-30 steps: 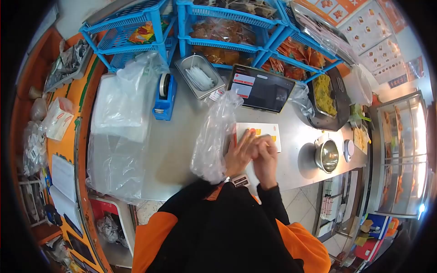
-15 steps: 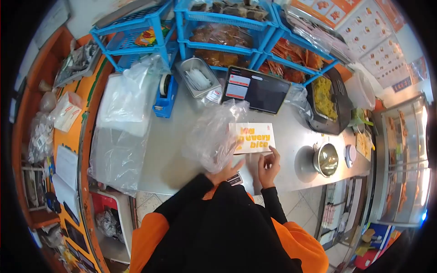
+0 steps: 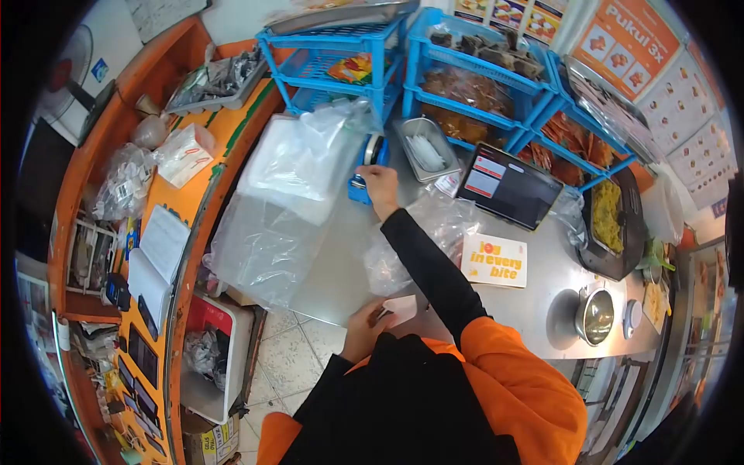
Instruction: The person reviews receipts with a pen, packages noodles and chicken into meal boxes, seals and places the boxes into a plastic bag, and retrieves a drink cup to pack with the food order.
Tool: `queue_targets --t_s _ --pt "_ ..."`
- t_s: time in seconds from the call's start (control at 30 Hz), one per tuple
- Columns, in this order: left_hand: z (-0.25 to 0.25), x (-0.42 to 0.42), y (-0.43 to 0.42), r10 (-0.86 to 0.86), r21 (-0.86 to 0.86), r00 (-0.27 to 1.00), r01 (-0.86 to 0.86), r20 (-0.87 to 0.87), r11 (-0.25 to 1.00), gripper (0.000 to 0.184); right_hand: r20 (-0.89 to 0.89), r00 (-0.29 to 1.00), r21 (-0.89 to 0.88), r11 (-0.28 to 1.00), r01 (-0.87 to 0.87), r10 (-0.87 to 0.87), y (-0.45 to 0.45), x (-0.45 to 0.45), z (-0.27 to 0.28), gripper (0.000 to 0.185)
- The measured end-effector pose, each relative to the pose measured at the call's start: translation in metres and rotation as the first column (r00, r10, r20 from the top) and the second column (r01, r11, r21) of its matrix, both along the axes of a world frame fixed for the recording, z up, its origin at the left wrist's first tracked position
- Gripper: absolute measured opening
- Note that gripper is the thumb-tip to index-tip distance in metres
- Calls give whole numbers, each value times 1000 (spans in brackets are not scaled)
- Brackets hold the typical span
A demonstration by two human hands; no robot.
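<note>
My right hand (image 3: 381,191) reaches to the near end of the blue tape dispenser (image 3: 359,192), its fingers pinched; whatever lies between them is too small to make out. Low at the counter's front edge, my left hand (image 3: 361,332) is closed on a small white paper (image 3: 401,310), with a dark printed part near the fingers. A crumpled clear plastic bag (image 3: 387,263) lies partly under my right forearm. Right of that arm, the white box with yellow lettering (image 3: 494,260) rests flat on the counter.
Flat clear bags (image 3: 291,167) cover the counter's left part. Behind stand a metal tray of white items (image 3: 426,151), a tablet (image 3: 510,186) and blue racks (image 3: 473,101). A metal bowl (image 3: 595,316) sits at right, with a black pan (image 3: 632,232) behind it.
The view has turned left. My right hand has gone from the box to the tape dispenser. My left hand has left the plastic bag and taken hold of the small paper.
</note>
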State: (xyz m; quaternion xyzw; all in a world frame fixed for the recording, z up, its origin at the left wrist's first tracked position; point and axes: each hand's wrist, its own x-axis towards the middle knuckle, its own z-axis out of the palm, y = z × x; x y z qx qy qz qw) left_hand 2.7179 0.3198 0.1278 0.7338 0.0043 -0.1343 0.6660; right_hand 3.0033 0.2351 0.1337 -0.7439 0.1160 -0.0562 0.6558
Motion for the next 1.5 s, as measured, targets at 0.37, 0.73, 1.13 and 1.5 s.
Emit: queue_targets --t_s 0.37,0.73,1.13,1.5 --pt "54 33 50 432 -207 889 -399 150 893 81 16 940 -595 759 -264 340 -24 -36 -41 4" --pt "94 96 -30 -62 -373 942 190 330 908 76 587 502 -52 589 806 -635 -194 -204 8 33" --pt "74 97 -181 -549 -13 643 655 535 755 91 221 897 50 923 382 -383 -228 -266 88 9" --pt "48 144 -197 -714 500 700 629 -30 595 66 128 287 -656 136 742 -949 -261 -260 -16 24"
